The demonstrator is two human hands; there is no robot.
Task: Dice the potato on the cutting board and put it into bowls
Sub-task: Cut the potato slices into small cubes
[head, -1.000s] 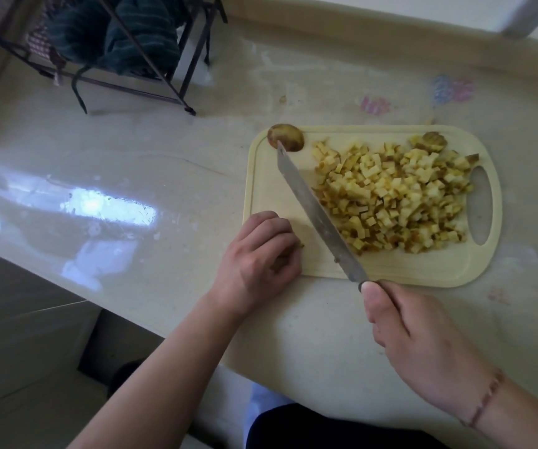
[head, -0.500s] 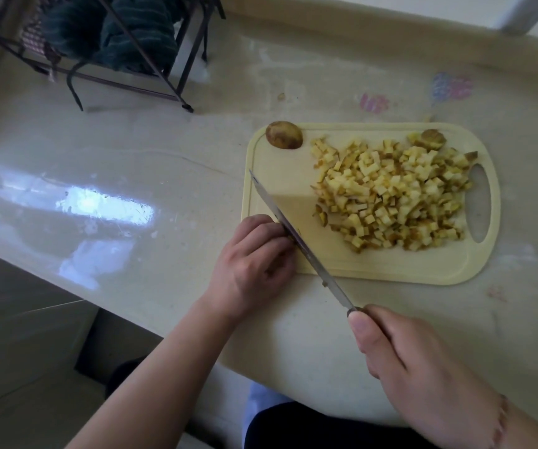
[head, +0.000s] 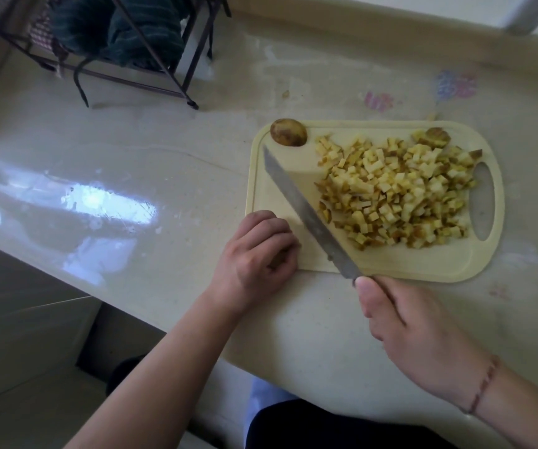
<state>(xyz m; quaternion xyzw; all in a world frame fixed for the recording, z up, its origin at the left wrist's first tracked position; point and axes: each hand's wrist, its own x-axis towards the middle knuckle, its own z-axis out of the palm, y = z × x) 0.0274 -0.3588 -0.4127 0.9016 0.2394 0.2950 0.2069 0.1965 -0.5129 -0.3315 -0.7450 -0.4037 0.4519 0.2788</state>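
- Pale yellow plastic cutting board lies on the worktop, near its front edge, with the handle slot at the board's right end.
- Diced potato forms a loose heap over the middle and right of the board; the cubes are pale with brown skin on some faces.
- One rounded potato end piece sits at the board's far left corner; a second skin-covered piece lies at the far edge, touching the heap.
- Right hand grips the handle of the knife, fingers wrapped around it; the blade runs diagonally across the board's left half, its edge against the heap's left side.
- Left hand rests at the board's near left corner, fingers curled under; whether they hold anything cannot be told.
- Dark wire rack stands at the worktop's far left.
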